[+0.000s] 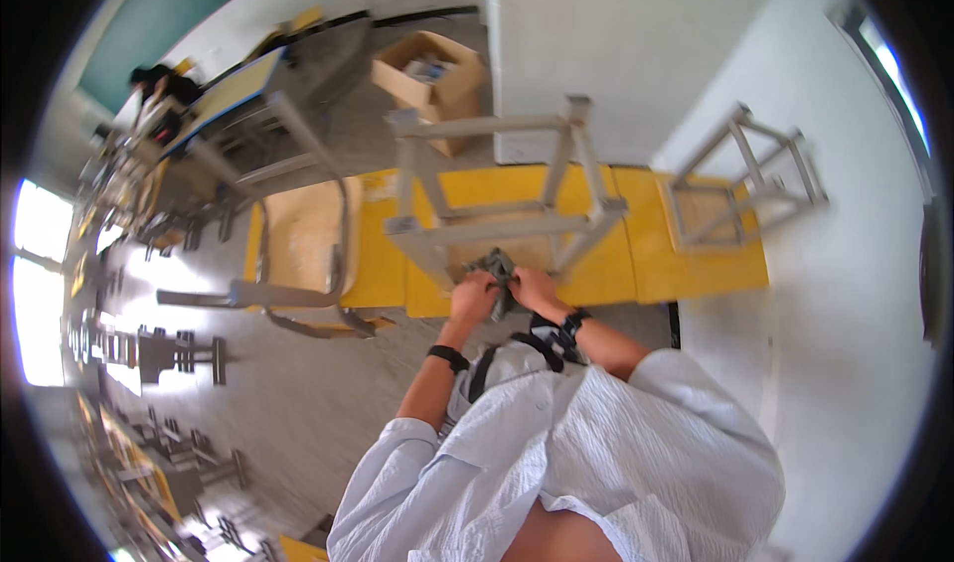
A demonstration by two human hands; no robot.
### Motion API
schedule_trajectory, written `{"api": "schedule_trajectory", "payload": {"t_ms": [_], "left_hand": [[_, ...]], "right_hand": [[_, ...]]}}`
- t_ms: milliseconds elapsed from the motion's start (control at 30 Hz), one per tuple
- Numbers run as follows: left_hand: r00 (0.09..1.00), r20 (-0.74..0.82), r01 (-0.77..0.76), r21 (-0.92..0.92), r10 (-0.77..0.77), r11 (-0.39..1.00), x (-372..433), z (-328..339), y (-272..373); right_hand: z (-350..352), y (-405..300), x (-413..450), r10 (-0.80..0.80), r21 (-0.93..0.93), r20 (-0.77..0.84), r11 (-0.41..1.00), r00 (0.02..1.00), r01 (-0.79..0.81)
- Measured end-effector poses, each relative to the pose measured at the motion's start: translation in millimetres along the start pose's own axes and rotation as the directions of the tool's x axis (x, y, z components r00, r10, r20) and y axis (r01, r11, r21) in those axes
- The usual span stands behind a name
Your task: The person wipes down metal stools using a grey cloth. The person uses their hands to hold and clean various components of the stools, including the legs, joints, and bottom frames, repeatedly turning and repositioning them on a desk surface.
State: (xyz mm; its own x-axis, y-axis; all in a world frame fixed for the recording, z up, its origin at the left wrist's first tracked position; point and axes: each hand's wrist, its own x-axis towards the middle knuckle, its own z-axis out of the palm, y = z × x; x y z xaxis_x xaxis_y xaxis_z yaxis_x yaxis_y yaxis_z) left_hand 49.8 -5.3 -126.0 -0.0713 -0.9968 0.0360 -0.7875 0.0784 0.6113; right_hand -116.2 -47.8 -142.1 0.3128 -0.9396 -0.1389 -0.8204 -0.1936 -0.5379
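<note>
My left hand [475,295] and my right hand [534,291] both grip a crumpled grey-green cloth [501,270], close together at the near edge of a yellow table [596,279]. Just beyond them an upturned stool with grey metal legs [492,228] rests seat-down on the table. To its left a chair with a light wooden seat [302,238] lies on the tabletop. A smaller upturned stool [712,215] sits at the right end. The cloth's underside is hidden.
Behind the table stands an open cardboard box [440,77] with things inside, beside a white wall [581,62]. A person [168,92] is at the far left near a blue-edged table [238,92]. More tables and stools stand on the left, blurred.
</note>
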Motion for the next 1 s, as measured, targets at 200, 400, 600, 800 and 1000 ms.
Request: {"api": "schedule_trajectory", "payload": {"t_ms": [200, 400, 600, 800, 1000], "left_hand": [[0.955, 0.002, -0.29, -0.217, 0.298, 0.932, 4.2, -23.4, 48.4], [0.787, -0.265, -0.61, -0.198, 0.558, 0.767, 14.1, -119.9, 151.2], [0.672, -0.548, -0.537, 0.102, 0.498, 0.837, 56.2, -176.9, 177.4], [0.958, -0.259, -0.11, 0.067, 0.124, 0.992, 66.4, -139.2, 186.9], [0.928, -0.241, -0.269, 0.091, 0.283, 0.959, 66.5, -156.5, 178.8]], "right_hand": [[-38.7, 26.5, -51.2, 0.207, 0.586, 0.138, 0.771, 0.968, -0.249], [-72.1, 78.7, -93.2, 0.327, 0.671, -0.354, 0.741, 0.876, -0.005], [-121.8, 20.6, -34.5, 0.326, 0.834, -0.506, 0.42, 0.799, 0.357], [-117.7, 52.7, 1.3, 0.254, 0.929, -0.325, -0.094, 0.911, 0.357], [-105.2, 48.5, 2.7, 0.211, 0.945, -0.248, -0.163, 0.946, 0.284]]}}
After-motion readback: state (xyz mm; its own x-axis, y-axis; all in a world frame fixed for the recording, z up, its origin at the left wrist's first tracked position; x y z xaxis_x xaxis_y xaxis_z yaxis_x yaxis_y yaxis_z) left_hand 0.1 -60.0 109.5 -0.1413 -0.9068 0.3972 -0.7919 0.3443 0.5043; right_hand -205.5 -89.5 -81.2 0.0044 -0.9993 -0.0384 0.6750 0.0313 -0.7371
